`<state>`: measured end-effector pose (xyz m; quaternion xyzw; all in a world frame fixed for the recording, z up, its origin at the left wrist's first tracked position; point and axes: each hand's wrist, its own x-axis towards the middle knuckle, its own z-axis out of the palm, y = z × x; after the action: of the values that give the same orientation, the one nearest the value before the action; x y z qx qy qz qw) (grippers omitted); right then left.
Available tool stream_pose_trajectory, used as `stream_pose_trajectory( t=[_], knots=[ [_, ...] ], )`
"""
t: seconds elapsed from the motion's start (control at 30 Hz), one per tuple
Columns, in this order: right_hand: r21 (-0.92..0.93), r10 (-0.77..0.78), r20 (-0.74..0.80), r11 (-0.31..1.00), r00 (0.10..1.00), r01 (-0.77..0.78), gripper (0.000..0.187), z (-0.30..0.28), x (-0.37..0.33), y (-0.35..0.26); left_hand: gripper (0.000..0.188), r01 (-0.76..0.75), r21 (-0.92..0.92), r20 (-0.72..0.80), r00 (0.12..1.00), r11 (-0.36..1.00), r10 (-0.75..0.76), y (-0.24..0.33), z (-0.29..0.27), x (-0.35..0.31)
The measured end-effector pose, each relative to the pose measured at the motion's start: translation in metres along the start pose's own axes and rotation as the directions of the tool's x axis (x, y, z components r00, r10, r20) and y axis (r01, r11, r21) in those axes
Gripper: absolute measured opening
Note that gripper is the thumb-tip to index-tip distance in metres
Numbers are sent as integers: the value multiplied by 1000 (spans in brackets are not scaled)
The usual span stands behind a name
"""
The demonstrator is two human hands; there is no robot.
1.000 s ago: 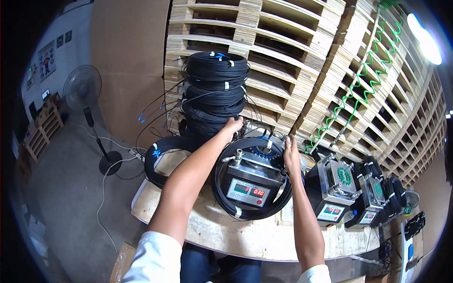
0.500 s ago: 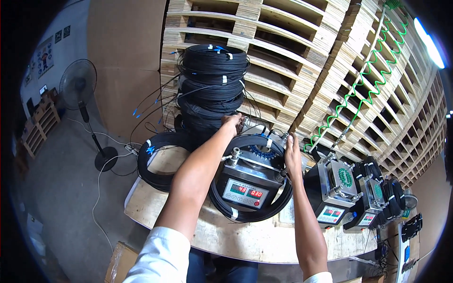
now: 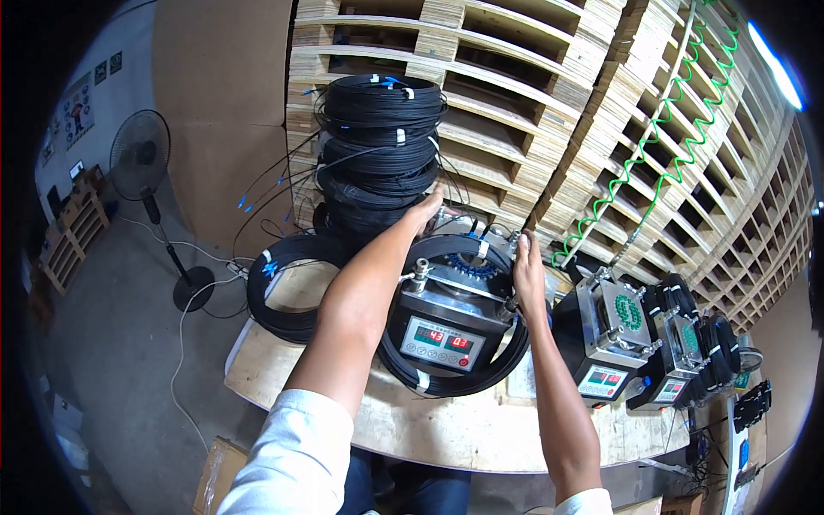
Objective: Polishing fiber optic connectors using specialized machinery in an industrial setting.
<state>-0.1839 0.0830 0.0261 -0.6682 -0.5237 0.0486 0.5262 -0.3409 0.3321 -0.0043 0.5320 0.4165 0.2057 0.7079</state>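
Note:
A loop of black cable [image 3: 400, 360] hangs around a boxy polishing machine [image 3: 463, 311] with a lit red digital display. Against the loop's right side my right hand [image 3: 530, 273] lies with fingers stretched upward, flat rather than wrapped. My left hand [image 3: 427, 211] reaches behind the machine, beside the tall stack of black cable coils [image 3: 382, 159]; its fingers look extended, and I see nothing held in them. On top of the machine sits a round fixture with a ring of blue connectors [image 3: 470, 265]. Left of it, another cable coil [image 3: 283, 324] lies on the table.
Two more machines with green fixtures [image 3: 628, 312] stand on the right of the wooden table [image 3: 463, 438], with further black coils [image 3: 717, 348] beyond. Stacked wooden pallets [image 3: 549, 94] rise behind. Green spiral hoses [image 3: 657, 133] hang at the right. A fan [image 3: 142, 154] stands at left.
My left hand has moved slightly up and its fingers have straightened. The right hand stays by the loop. The display's right-hand reading has changed, and the whole view has shifted a little.

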Motion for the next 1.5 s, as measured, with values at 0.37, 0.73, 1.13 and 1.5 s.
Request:
stream_pose_trajectory(
  t=[0.37,0.73,1.13,1.5],
  knots=[
    [33,-1,7,999,1000,1,51,-6,7,15,33,-634,717,-119,299,290,947,-53,31,-231],
    [-25,-27,15,999,1000,27,54,8,1,7,10,-274,954,-51,266,126,963,-103,21,-264],
    [-23,10,7,1000,1000,-10,54,6,5,17,21,-677,573,-78,516,462,853,-111,73,-261],
    [106,56,-216,994,975,-33,47,-22,24,58,90,-417,866,-98,395,274,913,-90,69,-222]
  ],
)
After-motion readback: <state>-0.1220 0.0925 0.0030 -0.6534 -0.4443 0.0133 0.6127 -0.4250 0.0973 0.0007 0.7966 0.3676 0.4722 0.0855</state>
